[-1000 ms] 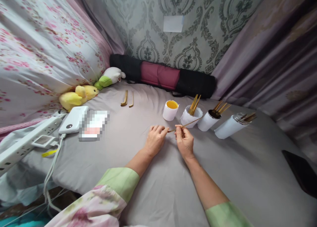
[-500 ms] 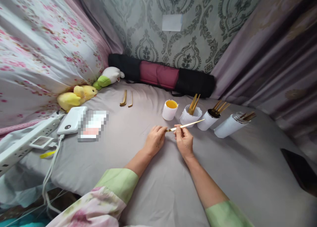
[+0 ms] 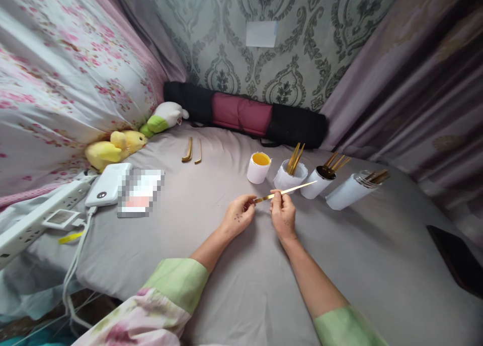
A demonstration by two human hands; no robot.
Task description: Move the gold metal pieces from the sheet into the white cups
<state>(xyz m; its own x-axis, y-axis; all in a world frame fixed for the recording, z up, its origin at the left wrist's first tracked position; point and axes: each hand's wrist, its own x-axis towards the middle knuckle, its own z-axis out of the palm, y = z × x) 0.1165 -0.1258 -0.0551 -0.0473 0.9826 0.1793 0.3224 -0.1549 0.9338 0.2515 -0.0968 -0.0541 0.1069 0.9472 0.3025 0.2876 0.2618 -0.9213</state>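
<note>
A slim gold-coloured pair of tweezers [image 3: 290,189], tapering to a point on the right, is held between my hands above the grey sheet. My left hand [image 3: 240,215] is closed around its near left end, the fingers partly hiding that end. Further along, my right hand [image 3: 283,216] pinches its middle between thumb and fingers. Just beyond my hands stands a white-wrapped cup with a yellow inside [image 3: 258,168]. To its right, a white-wrapped cup [image 3: 284,179] holds several gold pointed pieces [image 3: 295,160].
Two more wrapped containers, a dark-mouthed one [image 3: 313,186] and a tilted jar [image 3: 343,194], hold thin pieces. Bent gold tools [image 3: 187,150] lie back left. A power bank [image 3: 109,186], power strip [image 3: 47,212], plush toys [image 3: 116,147], long bag [image 3: 245,114] and dark phone [image 3: 455,260] surround them.
The tweezers have shifted slightly right, along with my right hand. My left hand has turned, showing more of its back, and still holds the left end.
</note>
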